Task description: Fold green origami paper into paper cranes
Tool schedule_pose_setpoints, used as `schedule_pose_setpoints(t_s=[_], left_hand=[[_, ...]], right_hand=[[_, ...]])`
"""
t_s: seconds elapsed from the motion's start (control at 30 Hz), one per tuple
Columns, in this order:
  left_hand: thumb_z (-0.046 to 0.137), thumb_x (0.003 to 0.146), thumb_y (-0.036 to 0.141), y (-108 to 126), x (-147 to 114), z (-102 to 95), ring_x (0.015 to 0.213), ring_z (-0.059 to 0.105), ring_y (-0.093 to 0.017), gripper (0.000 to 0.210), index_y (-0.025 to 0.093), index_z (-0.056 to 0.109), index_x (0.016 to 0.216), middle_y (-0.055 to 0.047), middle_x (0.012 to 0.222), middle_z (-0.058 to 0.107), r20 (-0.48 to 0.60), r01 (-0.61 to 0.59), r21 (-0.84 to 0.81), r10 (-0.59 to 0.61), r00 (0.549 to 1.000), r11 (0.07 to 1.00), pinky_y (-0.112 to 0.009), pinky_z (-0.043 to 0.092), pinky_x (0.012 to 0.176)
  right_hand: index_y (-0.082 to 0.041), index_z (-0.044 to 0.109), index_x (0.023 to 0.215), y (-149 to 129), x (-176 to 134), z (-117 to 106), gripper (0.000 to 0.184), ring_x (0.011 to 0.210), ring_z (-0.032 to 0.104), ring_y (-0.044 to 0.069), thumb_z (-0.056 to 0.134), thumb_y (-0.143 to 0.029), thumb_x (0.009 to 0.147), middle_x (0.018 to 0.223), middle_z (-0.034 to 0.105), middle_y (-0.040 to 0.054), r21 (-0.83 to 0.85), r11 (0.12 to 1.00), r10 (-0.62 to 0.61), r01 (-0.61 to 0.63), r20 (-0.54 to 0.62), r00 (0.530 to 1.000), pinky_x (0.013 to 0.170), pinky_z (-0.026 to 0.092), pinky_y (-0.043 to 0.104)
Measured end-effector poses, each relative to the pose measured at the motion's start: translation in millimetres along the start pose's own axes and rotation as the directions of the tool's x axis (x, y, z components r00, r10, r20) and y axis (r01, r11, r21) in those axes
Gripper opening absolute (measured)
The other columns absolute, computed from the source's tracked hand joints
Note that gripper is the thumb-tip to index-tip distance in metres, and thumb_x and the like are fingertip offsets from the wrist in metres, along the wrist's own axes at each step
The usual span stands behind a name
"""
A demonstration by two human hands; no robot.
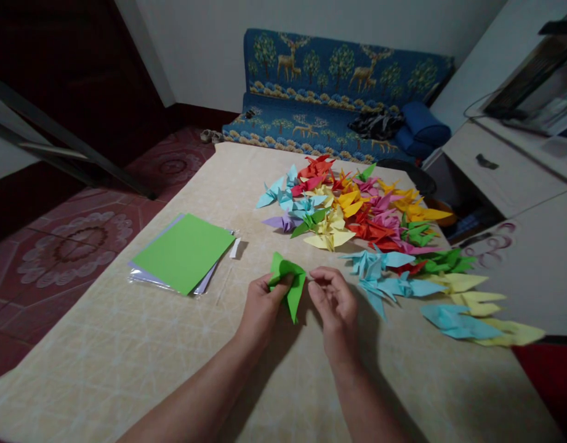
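Observation:
A partly folded green origami crane is pinched in my left hand, with the thumb across its front. The paper has a pointed flap hanging down and another spread to the upper left. Just to the right of it, my right hand is half curled. Its thumb and index fingertips are slightly apart beside the crane's right edge, with nothing visible between them. Finished paper cranes in many colours lie in a spread beyond and to the right of my hands.
A stack of square paper, green sheet on top, rests on a clear wrapper at the left of the cloth-covered table. By it lies a small white strip. A blue patterned sofa stands behind the table, a white cabinet to the right.

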State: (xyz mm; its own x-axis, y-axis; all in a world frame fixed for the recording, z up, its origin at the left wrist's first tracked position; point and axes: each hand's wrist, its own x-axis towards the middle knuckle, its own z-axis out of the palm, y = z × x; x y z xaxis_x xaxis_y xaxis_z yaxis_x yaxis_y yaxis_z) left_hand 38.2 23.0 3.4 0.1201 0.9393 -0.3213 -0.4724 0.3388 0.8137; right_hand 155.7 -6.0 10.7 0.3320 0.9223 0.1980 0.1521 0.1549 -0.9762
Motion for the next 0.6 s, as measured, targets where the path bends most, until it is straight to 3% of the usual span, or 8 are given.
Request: schedule_pose_setpoints(t_s=[0.07, 0.2, 0.37, 0.6], left_hand=[[0.079, 0.069, 0.028, -1.2, -0.5, -0.4, 0.058, 0.059, -0.012, 0.019, 0.012, 0.077, 0.078, -0.005, 0.070, 0.073, -0.003, -0.039, 0.076, 0.040, 0.999, 0.996, -0.022, 0.045, 0.058], [0.078, 0.071, 0.028, -4.0, -0.8, -0.6, 0.065, 0.061, -0.015, 0.021, 0.013, 0.078, 0.085, -0.006, 0.076, 0.074, 0.009, -0.055, 0.114, 0.055, 0.998, 0.992, -0.024, 0.047, 0.065], [0.075, 0.075, 0.028, -4.1, 0.3, -0.3, 0.071, 0.065, -0.016, 0.023, 0.014, 0.078, 0.092, -0.007, 0.080, 0.075, 0.016, -0.043, 0.084, 0.042, 0.999, 0.996, -0.024, 0.049, 0.070], [0.079, 0.068, 0.027, 0.3, -1.0, 2.4, 0.071, 0.067, -0.018, 0.027, 0.011, 0.078, 0.090, -0.009, 0.076, 0.075, -0.008, 0.015, -0.018, -0.015, 1.000, 1.000, -0.025, 0.050, 0.071]], right_hand=[[-0.020, 0.061, 0.094, 0.8, -0.1, 1.6, 0.019, 0.074, 0.063, 0.018, 0.066, -0.031, 0.079, 0.084, 0.066, 0.0040, -0.044, 0.999, 0.010, -0.010, -0.010, 1.000, 0.065, 0.053, 0.027], [-0.020, 0.060, 0.082, 5.2, -1.8, 5.6, 0.005, 0.066, 0.060, 0.016, 0.064, -0.022, 0.080, 0.072, 0.062, 0.0006, -0.152, 0.986, -0.089, 0.076, -0.084, 0.992, 0.061, 0.050, 0.026], [-0.020, 0.058, 0.080, 4.8, -1.4, 4.5, 0.009, 0.070, 0.057, 0.015, 0.058, -0.011, 0.081, 0.075, 0.059, 0.0005, -0.307, 0.909, -0.297, 0.282, -0.003, 0.955, 0.066, 0.049, 0.027], [-0.021, 0.058, 0.083, 2.0, -3.2, 7.0, 0.014, 0.074, 0.058, 0.016, 0.055, -0.007, 0.082, 0.080, 0.060, 0.0031, -0.383, 0.845, -0.378, 0.373, 0.066, 0.924, 0.067, 0.050, 0.028]])
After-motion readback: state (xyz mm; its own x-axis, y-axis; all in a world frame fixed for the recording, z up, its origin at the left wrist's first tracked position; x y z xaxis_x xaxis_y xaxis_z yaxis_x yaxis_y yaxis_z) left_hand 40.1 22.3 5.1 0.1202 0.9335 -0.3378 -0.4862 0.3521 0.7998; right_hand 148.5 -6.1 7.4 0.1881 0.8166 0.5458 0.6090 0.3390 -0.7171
